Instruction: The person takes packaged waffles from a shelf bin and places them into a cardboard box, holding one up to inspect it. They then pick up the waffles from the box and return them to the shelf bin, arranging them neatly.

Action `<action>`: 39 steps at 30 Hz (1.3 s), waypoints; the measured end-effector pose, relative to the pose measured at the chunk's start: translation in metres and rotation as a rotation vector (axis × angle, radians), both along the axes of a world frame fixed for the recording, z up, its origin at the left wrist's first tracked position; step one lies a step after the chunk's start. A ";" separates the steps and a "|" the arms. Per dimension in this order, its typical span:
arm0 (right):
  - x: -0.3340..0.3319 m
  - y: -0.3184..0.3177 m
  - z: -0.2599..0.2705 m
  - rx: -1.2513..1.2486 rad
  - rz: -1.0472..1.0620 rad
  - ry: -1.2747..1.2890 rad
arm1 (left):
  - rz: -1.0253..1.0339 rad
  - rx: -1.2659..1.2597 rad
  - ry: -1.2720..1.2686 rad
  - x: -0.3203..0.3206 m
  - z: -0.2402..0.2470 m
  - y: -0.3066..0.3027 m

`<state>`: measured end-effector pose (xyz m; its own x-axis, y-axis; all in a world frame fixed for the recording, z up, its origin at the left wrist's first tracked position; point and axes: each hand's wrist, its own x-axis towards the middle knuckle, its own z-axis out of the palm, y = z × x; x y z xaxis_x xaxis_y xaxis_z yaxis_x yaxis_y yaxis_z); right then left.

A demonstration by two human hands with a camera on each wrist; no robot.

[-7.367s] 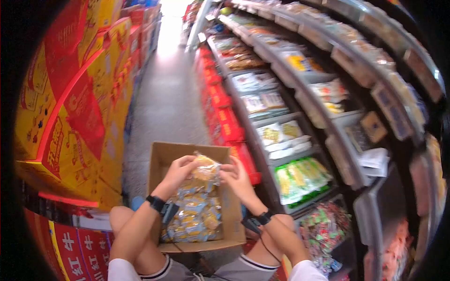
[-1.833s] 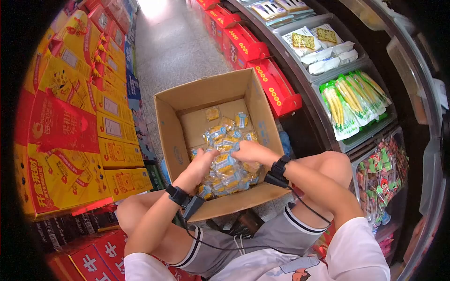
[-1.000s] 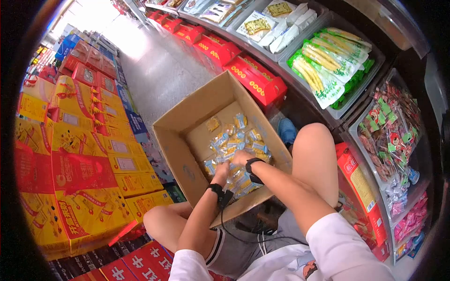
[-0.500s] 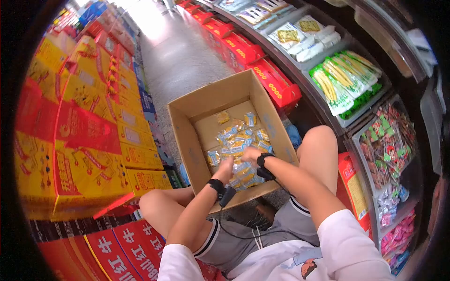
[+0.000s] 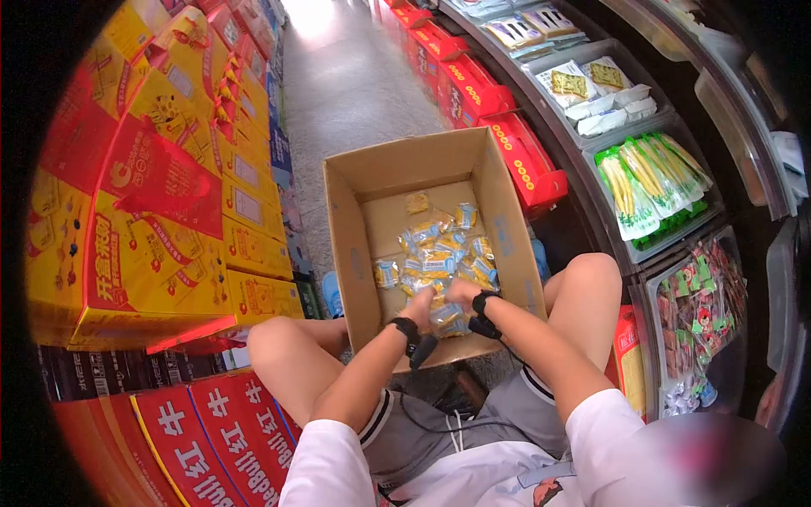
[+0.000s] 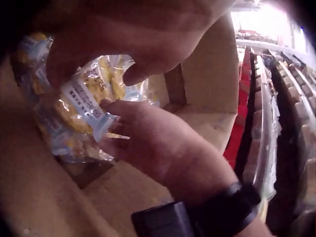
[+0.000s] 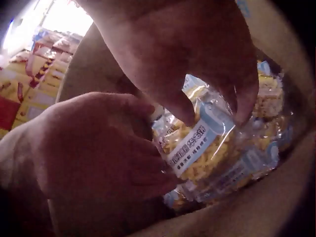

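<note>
Where the two hands meet, one packet (image 7: 195,148) sits among its fellows inside the box, toward the side nearest the person. Its wrap is clear with a pale blue printed band, and the yellow food shows through. The right hand (image 5: 463,296) pinches one end of the wrap between thumb and fingers, a hold that presumably spares the contents from pressure. The left hand (image 5: 416,311) is bent about the opposite side, probably to steady it; whether it actually grips cannot be told. Nor can it be determined whether the packet is lifted clear of the heap.

Around it, the other packets (image 5: 439,253) lie loose at mixed angles, some overlapping, seemingly unsorted. One stray packet (image 5: 417,202) rests apart, near the far wall.

The box (image 5: 348,245) stands open-topped between the left knee (image 5: 287,342) and right knee (image 5: 591,283), a position that appears chosen so both hands reach in evenly.

Beyond it, stacked yellow boxes (image 5: 169,194) line the person's left. On the right, red cartons (image 5: 532,165) stand along the foot of the shelf, whose trays (image 5: 591,139) hold bagged snacks by kind, apparently for easy picking.
</note>
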<state>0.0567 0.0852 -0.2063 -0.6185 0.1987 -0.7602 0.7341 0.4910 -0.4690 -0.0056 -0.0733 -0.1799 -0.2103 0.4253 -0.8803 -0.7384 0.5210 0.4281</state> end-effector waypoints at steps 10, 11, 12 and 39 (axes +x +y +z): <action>-0.032 0.027 0.040 -0.199 -0.306 0.009 | 0.002 -0.154 0.379 -0.052 -0.027 0.021; -0.030 0.025 0.030 -0.152 -0.282 0.043 | 0.036 -0.216 0.387 -0.048 -0.017 0.024; -0.030 0.022 0.024 -0.124 -0.245 -0.014 | 0.038 -0.242 0.380 -0.043 -0.005 0.025; -0.012 -0.010 0.013 -0.349 -0.251 -0.167 | 0.060 -0.041 0.027 -0.015 0.035 0.005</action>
<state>0.0446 0.0753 -0.1935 -0.4475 0.0411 -0.8934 0.8897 0.1217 -0.4400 -0.0202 -0.0681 -0.1449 -0.2582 0.3751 -0.8903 -0.7574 0.4935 0.4275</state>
